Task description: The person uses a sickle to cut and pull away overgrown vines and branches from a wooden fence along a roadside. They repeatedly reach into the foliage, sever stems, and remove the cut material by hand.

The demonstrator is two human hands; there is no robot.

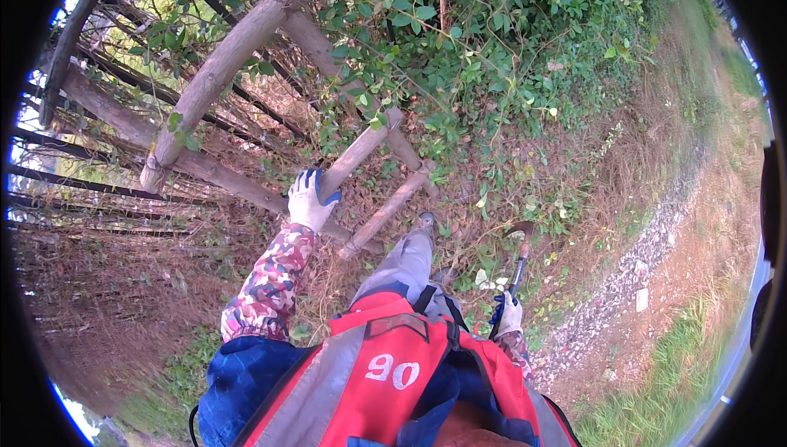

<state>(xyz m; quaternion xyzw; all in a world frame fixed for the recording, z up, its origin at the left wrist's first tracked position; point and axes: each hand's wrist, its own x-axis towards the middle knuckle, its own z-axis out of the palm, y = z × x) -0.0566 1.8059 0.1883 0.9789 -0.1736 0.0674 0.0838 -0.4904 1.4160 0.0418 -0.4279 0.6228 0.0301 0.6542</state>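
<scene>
My left hand (311, 200), in a white and blue work glove, rests on the lower end of a rung of a wooden pole ladder (215, 72). The ladder leans among vines and a dark metal fence, its foot near my shoe. At my right side, my right hand (508, 315), gloved too, grips the handle of a sickle (522, 250). The curved, rusty-looking blade points up and away from me, over low weeds. The sickle does not touch the ladder.
Dense leafy vines (492, 59) climb beyond the ladder. A dark-barred fence (110, 188) stands at the left, tangled with dry stems. A gravel strip (615, 281) and tall grass (664, 367) lie at the right, with a road edge beyond.
</scene>
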